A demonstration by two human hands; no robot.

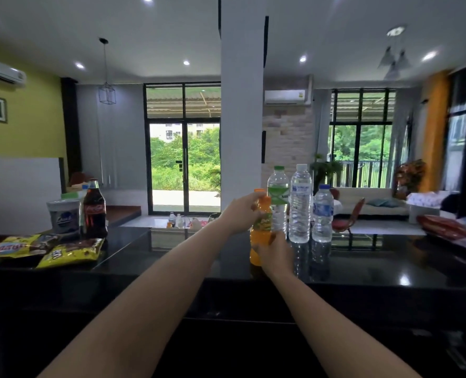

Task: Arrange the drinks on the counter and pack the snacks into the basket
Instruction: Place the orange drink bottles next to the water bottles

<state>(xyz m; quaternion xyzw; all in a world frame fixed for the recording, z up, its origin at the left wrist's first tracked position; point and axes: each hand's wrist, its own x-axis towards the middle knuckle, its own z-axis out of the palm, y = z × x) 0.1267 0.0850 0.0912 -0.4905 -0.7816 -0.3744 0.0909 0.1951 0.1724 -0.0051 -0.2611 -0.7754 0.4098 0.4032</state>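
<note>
Two hands hold the juice bottle [260, 230]: our left hand [241, 214] curls round its neck just under the orange cap, and our right hand [274, 252] grips its lower half. The juice bottle is upright over the black counter [188, 257]; we cannot tell whether its base touches. Just right of the juice bottle, three more stand in a row on the counter: a green-capped bottle [278, 197] closest, a tall bottle [300, 203] next, then a short bottle [322, 214]. Well left of the juice bottle, a cola bottle [94, 211] and a tub [64, 216] stand side by side, with two yellow snack bags [70, 252] lying before them. Far right of the juice bottle lies a red packet [444, 226].
</note>
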